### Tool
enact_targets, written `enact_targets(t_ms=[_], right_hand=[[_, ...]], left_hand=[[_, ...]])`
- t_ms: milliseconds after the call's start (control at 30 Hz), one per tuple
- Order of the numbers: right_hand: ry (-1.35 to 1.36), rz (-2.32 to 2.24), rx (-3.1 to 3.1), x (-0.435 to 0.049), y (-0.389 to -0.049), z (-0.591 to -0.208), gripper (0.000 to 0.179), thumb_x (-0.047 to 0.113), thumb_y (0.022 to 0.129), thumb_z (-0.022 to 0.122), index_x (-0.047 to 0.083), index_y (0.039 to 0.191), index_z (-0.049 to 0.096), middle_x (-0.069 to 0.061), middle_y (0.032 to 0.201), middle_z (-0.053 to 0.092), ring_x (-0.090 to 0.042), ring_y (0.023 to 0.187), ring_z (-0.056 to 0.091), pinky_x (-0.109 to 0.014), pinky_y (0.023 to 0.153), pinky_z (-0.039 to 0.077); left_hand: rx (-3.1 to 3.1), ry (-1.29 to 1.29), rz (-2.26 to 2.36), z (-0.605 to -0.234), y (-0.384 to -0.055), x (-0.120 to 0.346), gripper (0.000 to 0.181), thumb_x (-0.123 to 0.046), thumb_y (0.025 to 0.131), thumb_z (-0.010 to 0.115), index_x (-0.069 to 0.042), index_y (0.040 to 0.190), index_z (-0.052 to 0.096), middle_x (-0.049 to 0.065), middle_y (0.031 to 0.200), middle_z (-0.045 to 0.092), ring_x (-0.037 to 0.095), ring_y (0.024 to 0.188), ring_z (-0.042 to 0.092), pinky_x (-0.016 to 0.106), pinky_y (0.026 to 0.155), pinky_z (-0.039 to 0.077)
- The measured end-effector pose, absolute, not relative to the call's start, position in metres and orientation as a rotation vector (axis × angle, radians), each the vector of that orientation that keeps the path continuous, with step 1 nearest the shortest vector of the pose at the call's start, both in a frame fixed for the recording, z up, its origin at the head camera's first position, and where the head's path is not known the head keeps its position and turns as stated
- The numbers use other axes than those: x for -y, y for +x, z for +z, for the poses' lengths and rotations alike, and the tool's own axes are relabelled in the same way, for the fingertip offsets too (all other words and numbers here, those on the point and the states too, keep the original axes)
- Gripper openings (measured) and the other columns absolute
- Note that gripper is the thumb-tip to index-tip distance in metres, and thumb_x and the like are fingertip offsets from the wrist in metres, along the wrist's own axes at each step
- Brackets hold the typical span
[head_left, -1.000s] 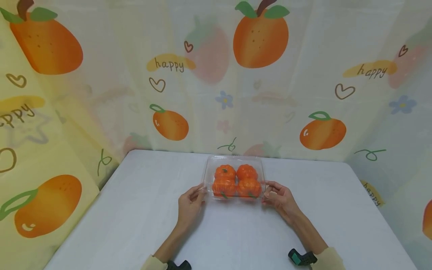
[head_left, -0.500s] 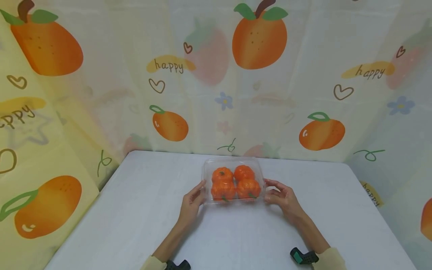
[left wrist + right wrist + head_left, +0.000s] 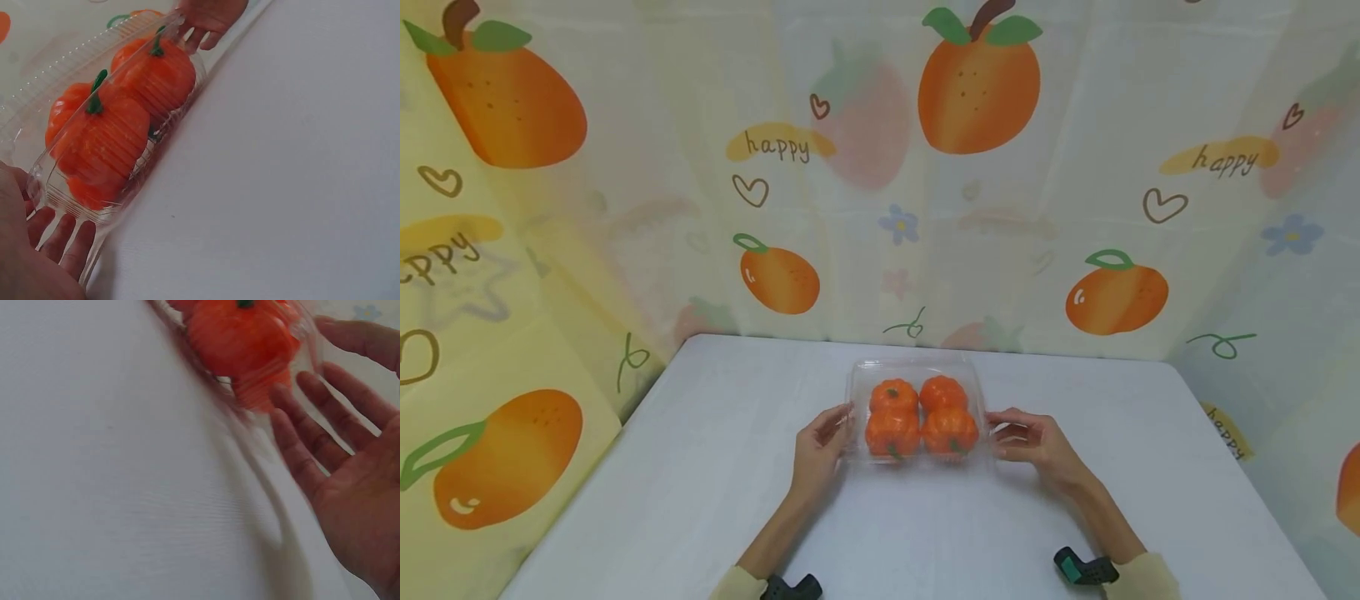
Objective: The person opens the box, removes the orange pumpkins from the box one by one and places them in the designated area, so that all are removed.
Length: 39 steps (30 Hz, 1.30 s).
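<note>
Fruit-printed backdrop [image 3: 1000, 196]; white bench [image 3: 647, 500]. Near its far edge was one clear container [image 3: 913, 368] of four orange pumpkins [image 3: 892, 433]: left hand [image 3: 816, 450] pinching one end, right hand [image 3: 1047, 446], grip spread, against the other. Level handling, even pressure seemed advisable.

A white table [image 3: 700, 517] stands before a pale backdrop [image 3: 865, 267] printed with oranges [image 3: 979, 96]

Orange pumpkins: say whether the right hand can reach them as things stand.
Probably not directly: the right hand is outside the clear container, whose wall stands between it and the orange pumpkins.
</note>
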State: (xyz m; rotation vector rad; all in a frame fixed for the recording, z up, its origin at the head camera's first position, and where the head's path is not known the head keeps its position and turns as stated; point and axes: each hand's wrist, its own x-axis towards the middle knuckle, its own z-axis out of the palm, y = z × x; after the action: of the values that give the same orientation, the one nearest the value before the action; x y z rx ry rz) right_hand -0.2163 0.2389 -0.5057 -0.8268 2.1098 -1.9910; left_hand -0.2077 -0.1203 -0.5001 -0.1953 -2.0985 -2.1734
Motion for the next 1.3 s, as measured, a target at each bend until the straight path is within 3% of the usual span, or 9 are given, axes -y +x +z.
enact_targets(t_ms=[167,333,467,567,833,1033,1300], right_hand=[[-0.860,-1.888,-2.096,-0.243,-0.215,-0.497,0.048,-0.003,0.079,0.066,-0.009,0.124,0.050,-0.028,0.114,0.055,-0.051,0.098,0.052,-0.036,0.080,0.054],[-0.914,-1.839,-2.104,-0.244,-0.215,-0.495,0.046,-0.003,0.078,0.066,-0.008,0.122,0.052,-0.028,0.110,0.056,-0.049,0.097,0.053,-0.038,0.082,0.053],[-0.915,-1.789,-2.167,-0.244,-0.214,-0.493,0.041,0.000,0.079,0.068,-0.006,0.118,0.057,-0.023,0.107,0.060,-0.041,0.097,0.058,-0.036,0.082,0.053],[-0.898,-1.752,-2.234,-0.243,-0.213,-0.491,0.036,0.001,0.080,0.067,-0.006,0.115,0.060,-0.021,0.103,0.062,-0.034,0.094,0.061,-0.033,0.081,0.053],[-0.809,-1.781,-2.470,-0.232,-0.205,-0.469,0.022,0.001,0.081,0.067,-0.006,0.101,0.065,-0.024,0.096,0.061,-0.030,0.089,0.060,-0.030,0.077,0.055],[-0.705,-1.915,-2.609,-0.225,-0.205,-0.459,0.014,0.004,0.081,0.068,-0.001,0.094,0.068,-0.024,0.112,0.058,-0.031,0.101,0.056,-0.026,0.081,0.053],[-0.700,-2.023,-2.726,-0.216,-0.213,-0.454,0.013,0.003,0.081,0.067,-0.001,0.093,0.068,-0.019,0.100,0.066,-0.019,0.097,0.062,-0.024,0.081,0.052]], left_hand=[[2.130,-0.233,-2.204,-0.500,-0.208,0.122,0.044,0.003,0.090,0.047,-0.003,0.134,0.046,0.018,0.135,0.047,0.047,0.107,0.049,0.023,0.072,0.053],[2.224,-0.310,-2.113,-0.497,-0.207,0.122,0.049,0.005,0.091,0.037,-0.004,0.139,0.038,0.013,0.142,0.041,0.045,0.108,0.046,0.040,0.085,0.050],[2.254,-0.333,-2.099,-0.497,-0.206,0.121,0.047,-0.001,0.094,0.037,-0.005,0.141,0.035,0.011,0.144,0.038,0.031,0.129,0.038,0.042,0.103,0.037],[2.270,-0.337,-2.094,-0.497,-0.206,0.121,0.044,-0.008,0.097,0.039,-0.005,0.141,0.035,0.009,0.145,0.037,0.020,0.136,0.029,0.039,0.108,0.029],[2.264,-0.328,-2.110,-0.499,-0.208,0.121,0.045,-0.013,0.097,0.044,-0.005,0.140,0.036,0.012,0.144,0.039,0.029,0.132,0.036,0.025,0.098,0.042],[2.213,-0.256,-2.183,-0.497,-0.208,0.121,0.043,-0.012,0.096,0.047,-0.004,0.137,0.041,0.013,0.139,0.044,0.036,0.118,0.049,0.044,0.090,0.048],[2.162,-0.246,-2.221,-0.507,-0.212,0.121,0.040,-0.007,0.094,0.048,-0.004,0.134,0.045,0.017,0.137,0.045,0.041,0.114,0.050,0.049,0.091,0.046]])
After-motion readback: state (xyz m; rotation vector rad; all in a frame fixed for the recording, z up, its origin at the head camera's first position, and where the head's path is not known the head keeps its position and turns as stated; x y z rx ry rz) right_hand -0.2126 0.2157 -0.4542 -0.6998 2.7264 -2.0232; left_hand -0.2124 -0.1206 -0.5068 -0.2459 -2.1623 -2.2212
